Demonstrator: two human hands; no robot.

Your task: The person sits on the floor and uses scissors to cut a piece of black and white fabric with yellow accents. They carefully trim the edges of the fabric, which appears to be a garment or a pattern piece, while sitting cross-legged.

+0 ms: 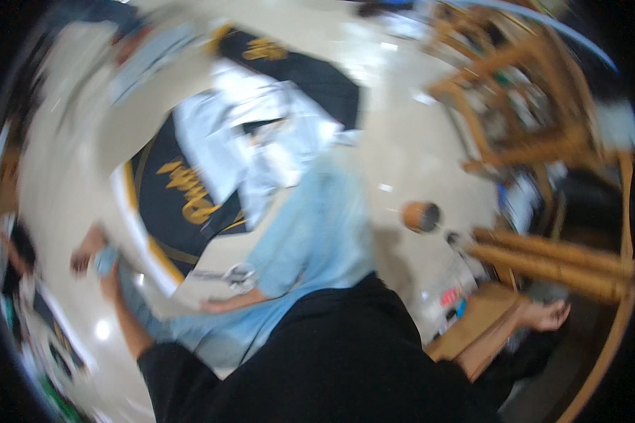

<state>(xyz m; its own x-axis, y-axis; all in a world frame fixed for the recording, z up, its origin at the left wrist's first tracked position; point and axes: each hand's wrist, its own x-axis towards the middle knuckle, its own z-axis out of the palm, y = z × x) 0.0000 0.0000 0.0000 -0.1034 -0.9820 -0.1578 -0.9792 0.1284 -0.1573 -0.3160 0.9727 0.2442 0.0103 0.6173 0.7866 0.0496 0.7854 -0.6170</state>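
Observation:
I sit on the floor in light blue jeans, one bare foot [85, 250] out to the left. My left hand [109, 271] rests by my lower leg, its fingers blurred and partly hidden. Metal scissors [226, 277] lie near my other foot. Ahead are black round-edged printed pieces [159, 187] with gold script and white-and-yellow borders, partly covered by crumpled white sheets [212, 158]. My right hand [547, 316] is out to the right beside a tan board [476, 321], fingers curled, with nothing visible in it.
Wooden stools or frames [522, 99] and bamboo-like bars [543, 261] crowd the right. An orange-brown cylinder [416, 215] stands on the tiled floor. Another person [130, 42] is at the upper left. More printed sheets [56, 324] lie at the far left.

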